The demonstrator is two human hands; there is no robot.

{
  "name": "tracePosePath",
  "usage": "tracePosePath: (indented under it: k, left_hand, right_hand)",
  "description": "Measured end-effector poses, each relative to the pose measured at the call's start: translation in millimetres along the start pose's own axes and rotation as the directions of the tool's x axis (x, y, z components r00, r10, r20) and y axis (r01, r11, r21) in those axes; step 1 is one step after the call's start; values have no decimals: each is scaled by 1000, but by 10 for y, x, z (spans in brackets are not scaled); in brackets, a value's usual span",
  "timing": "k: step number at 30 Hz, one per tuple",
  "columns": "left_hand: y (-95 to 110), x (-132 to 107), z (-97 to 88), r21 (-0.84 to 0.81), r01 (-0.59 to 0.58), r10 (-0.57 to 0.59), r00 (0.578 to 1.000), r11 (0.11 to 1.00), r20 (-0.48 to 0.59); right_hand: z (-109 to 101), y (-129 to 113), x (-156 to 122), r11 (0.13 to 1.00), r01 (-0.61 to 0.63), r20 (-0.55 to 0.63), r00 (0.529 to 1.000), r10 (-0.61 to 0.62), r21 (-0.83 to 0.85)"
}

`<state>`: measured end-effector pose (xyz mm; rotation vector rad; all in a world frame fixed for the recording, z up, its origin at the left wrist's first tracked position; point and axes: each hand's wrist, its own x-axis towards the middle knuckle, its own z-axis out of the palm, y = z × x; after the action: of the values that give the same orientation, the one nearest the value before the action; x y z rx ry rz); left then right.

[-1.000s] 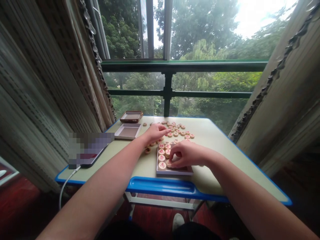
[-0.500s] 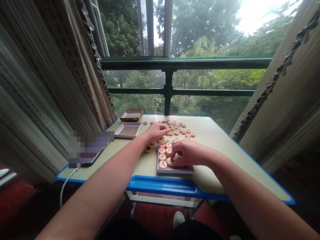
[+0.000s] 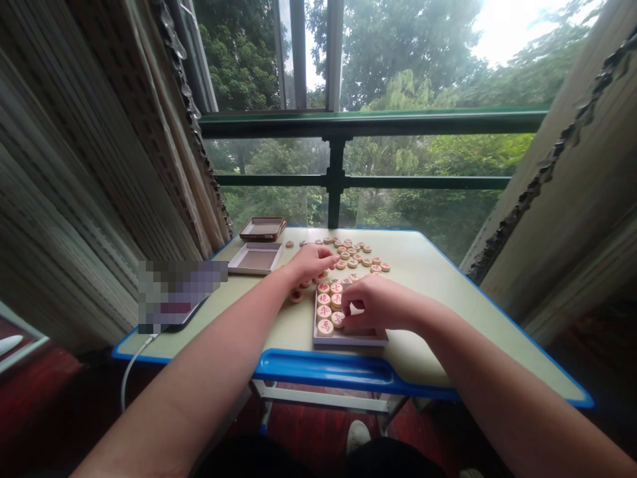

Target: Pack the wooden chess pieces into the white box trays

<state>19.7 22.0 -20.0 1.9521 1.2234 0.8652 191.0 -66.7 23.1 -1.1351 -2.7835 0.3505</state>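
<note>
My right hand (image 3: 374,302) is over a shallow open box (image 3: 351,340) near the table's front edge. Its thumb and fingers close at the edge of a round wooden Chinese chess piece (image 3: 337,319) with a red character. Beside that piece, a column of red-marked pieces (image 3: 324,311) lies face up along the box's left side; the hand hides much of the box's right part. Behind the box, my left hand (image 3: 311,262) hovers low among loose chess pieces (image 3: 352,263), fingers loosely bent and apart. I see nothing held in it.
Two shallow trays, a brown one (image 3: 262,229) and a pale one (image 3: 255,257), lie at the back left. A blurred-out device (image 3: 184,299) with a white cable (image 3: 124,378) rests on the left. A blue pen groove (image 3: 326,368) runs along the table's front edge.
The piece at my right fingertips shows its red character differently, as if turned slightly. Both hands stay in nearly the same place; the view has shifted a little.
</note>
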Motion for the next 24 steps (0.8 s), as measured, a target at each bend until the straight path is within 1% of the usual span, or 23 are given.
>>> tracePosePath:
  k: [6,10,17,24]
  left_hand:
    - [81,-43,-11,6,5,-5,1000,1000,4]
    - [101,-51,-9,-6,22,-22,1000,1000,23]
    - [107,-51,-15,16,7,-7,1000,1000,-3]
    - [120,-58,-14,-10,36,-36,999,999,13]
  right_hand:
    - [23,-9,-4,1000,-17,25,1000,17,10]
    - [55,-5,6,999,-32,4,999,32,-4]
    - [82,16,23,1000,9,-16,1000,-9,5]
    - [97,23,29,999,41,-31,999,-40,20]
